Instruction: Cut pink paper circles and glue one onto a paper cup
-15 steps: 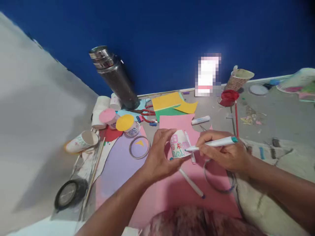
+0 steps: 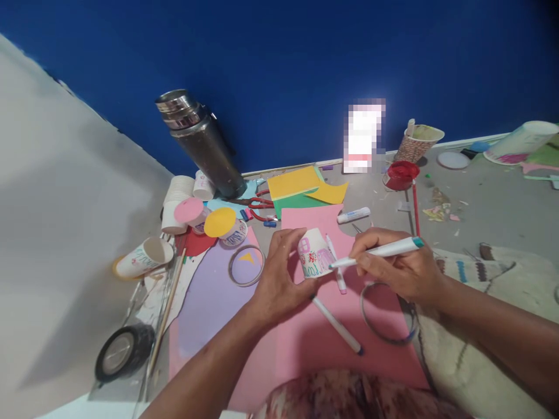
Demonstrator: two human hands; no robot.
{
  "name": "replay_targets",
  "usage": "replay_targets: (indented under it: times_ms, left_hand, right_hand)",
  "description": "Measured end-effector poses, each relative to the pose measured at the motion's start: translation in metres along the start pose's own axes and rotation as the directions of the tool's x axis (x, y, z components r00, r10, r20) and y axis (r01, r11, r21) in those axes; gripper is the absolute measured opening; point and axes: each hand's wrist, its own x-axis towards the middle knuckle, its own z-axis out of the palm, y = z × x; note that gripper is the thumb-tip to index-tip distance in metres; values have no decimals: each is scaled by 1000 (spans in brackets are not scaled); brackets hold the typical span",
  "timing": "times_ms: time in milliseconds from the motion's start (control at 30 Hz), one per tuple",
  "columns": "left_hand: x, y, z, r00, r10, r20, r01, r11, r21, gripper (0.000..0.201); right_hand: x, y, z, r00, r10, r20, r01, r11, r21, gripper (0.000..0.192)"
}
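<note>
I see the paper cup [image 2: 315, 253] held over the pink sheet [image 2: 314, 337], near the middle of the surface [image 2: 489, 209]. It is tipped on its side, its long axis running roughly left to right, its narrower base turned up and toward the blue wall [image 2: 305, 58]; I cannot see its open mouth. My left hand [image 2: 279, 279] is clenched around it, thumb on top and fingers curled beneath. My right hand [image 2: 393, 265] grips a white marker with a teal cap [image 2: 378, 251], which lies almost level, tip pointing left and touching the cup's decorated side, cap end pointing right. Two more pens [image 2: 338, 326] lie on the pink sheet just below the cup, beside a wire ring [image 2: 384, 317]. A lilac sheet [image 2: 205, 297] lies to the left, with another ring [image 2: 246, 265] on it. Farther back are yellow and green sheets [image 2: 297, 189], red scissors [image 2: 257, 203], decorated cups [image 2: 144, 256], a steel flask [image 2: 201, 142] and a red lid [image 2: 402, 173]. A grey wall [image 2: 56, 233] closes the left side.
</note>
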Motion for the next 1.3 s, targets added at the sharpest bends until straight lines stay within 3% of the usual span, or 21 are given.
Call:
replay_targets:
  times_ms: [267,533,1300]
  left_hand:
    - [-1,-5,0,999,-36,-3,36,999,-39,66]
    - [-1,-8,-1,1000,-27,0,27,998,-64,70]
    - [0,-2,-1,999,-40,4,40,996,-82,63]
  right_hand:
    - [2,10,-5,978,72,-196,-66,997,39,21]
    - [1,5,-2,997,51,-58,-48,998,49,19]
    - [2,0,-2,995,94,-29,-93,995,16,23]
